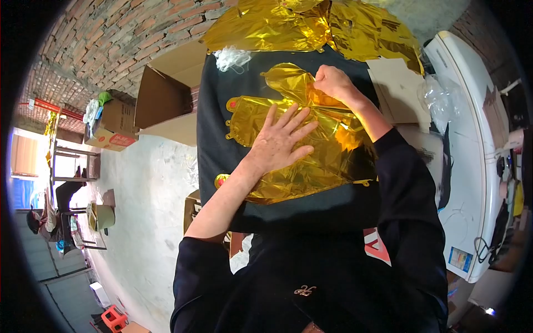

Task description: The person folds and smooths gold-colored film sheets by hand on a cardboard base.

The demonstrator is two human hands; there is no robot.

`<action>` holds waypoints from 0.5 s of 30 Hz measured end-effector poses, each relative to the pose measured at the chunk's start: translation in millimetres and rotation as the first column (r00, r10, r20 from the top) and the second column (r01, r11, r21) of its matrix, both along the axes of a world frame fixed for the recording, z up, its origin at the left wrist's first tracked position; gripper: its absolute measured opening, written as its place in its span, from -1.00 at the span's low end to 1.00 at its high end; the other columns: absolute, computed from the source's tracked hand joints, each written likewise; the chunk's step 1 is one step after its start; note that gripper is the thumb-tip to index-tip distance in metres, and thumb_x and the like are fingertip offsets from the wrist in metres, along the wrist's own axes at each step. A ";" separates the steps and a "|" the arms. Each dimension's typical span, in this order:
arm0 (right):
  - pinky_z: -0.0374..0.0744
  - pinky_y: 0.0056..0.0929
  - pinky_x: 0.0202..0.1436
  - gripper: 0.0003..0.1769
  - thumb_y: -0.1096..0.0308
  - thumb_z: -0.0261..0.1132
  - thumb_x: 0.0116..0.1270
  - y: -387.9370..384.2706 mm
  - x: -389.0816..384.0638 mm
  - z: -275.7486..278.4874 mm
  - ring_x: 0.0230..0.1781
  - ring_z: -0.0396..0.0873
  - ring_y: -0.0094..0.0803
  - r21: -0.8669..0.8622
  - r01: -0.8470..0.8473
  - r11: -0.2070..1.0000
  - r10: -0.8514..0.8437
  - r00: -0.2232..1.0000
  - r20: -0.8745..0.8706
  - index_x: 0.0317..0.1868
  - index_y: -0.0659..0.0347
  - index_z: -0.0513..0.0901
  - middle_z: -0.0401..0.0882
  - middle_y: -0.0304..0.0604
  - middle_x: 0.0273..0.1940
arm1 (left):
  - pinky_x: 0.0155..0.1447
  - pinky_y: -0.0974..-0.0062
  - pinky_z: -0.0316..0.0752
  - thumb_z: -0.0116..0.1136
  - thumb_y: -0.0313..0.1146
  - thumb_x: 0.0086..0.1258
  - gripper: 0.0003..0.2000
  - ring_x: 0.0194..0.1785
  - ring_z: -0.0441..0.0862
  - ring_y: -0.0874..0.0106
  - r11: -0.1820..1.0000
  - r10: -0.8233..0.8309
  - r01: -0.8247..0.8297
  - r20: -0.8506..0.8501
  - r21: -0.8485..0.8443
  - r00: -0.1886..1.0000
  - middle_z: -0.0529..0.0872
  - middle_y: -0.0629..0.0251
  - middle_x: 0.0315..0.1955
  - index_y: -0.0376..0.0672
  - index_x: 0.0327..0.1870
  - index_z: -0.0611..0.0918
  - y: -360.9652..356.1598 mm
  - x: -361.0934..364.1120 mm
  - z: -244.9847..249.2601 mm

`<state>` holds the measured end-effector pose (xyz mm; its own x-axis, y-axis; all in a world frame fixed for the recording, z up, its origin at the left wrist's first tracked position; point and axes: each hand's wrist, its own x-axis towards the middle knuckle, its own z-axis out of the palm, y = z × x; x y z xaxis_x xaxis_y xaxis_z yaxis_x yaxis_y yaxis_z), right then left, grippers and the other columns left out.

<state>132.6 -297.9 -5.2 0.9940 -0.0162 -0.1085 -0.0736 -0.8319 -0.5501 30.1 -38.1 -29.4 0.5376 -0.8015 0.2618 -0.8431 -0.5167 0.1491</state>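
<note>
A flat, shiny gold foil balloon with red spots and small tabs along its edges lies on a black cloth. My left hand rests palm down on the foil, its fingers spread apart. Toward the upper right of the balloon, my right hand is closed on the foil, fingers curled in; the exact grip at the fingertips is hidden. Beyond both hands, more gold foil sheets lie across the far end of the table. A tuft of white stringy material sits near them.
Beige cardboard and crumpled clear plastic lie to the right, beside a long white appliance. An open cardboard box stands left of the table. Farther left, a person sits near a bin.
</note>
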 end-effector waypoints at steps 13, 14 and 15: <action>0.71 -0.05 0.10 -0.61 0.11 0.51 0.26 -6.0 2.3 -3.3 -0.01 0.80 0.06 -0.035 -0.128 0.991 0.128 0.992 0.000 -0.05 0.22 0.78 0.85 0.06 -0.10 | 0.80 -0.25 -0.17 -0.09 0.27 0.70 -0.36 0.80 0.12 0.14 0.999 0.008 -0.008 0.014 0.032 1.000 0.34 0.27 0.70 0.24 0.69 0.41 0.2 0.6 -1.3; 0.71 -0.06 0.07 -0.63 0.13 0.51 0.26 -9.1 2.4 -6.1 -0.05 0.81 0.05 0.022 -0.141 0.990 0.139 0.988 0.060 -0.07 0.22 0.77 0.85 0.04 -0.13 | 0.80 -0.25 -0.17 -0.09 0.27 0.70 -0.36 0.80 0.12 0.13 0.999 0.008 -0.009 0.013 0.032 1.000 0.33 0.27 0.70 0.24 0.69 0.41 0.1 0.2 -0.4; 0.71 -0.08 0.04 -0.66 0.15 0.51 0.27 -6.2 -0.7 -0.7 -0.08 0.80 0.03 0.050 -0.127 0.991 0.120 0.986 0.116 -0.09 0.23 0.75 0.84 0.02 -0.16 | 0.80 -0.25 -0.16 -0.09 0.27 0.70 -0.36 0.80 0.12 0.13 0.999 0.008 -0.008 0.012 0.032 1.000 0.33 0.27 0.70 0.24 0.69 0.41 0.1 -0.2 -0.2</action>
<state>131.9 -304.1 -5.9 0.9939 0.1104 0.0073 0.0930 -0.7976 -0.5960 29.8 -37.9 -29.5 0.5412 -0.8051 0.2427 -0.8404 -0.5280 0.1228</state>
